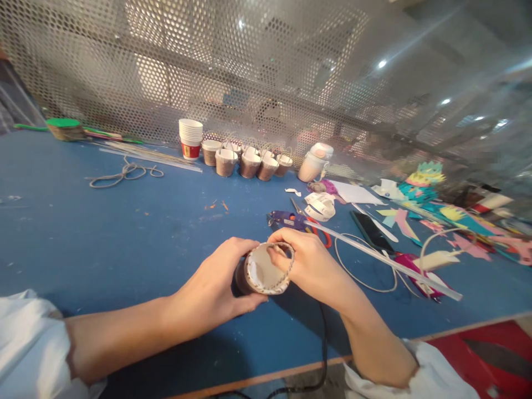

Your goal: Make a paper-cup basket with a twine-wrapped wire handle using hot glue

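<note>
A small paper cup (265, 265) with a dark brown wrapped side is tilted so its white inside faces me. Twisted cord runs around its rim and loops across the opening. My left hand (218, 277) grips the cup's side, with fingers and thumb around it. My right hand (305, 260) pinches the cup's far right rim, some fingertips inside the opening; exactly what lies between them is partly hidden. Just beyond that hand lie a purple glue gun (288, 220) with a long clear glue stick (386, 257) and orange-handled scissors (324, 233).
At the back of the blue table (103, 233) stand stacked white cups (191, 133) and several brown-wrapped cups (250, 164). Loose cord (124, 174) lies left. To the right are a white tape roll (320, 206), a phone (372, 230) and paper scraps (403, 221). Perforated metal screen (158, 72) rises behind.
</note>
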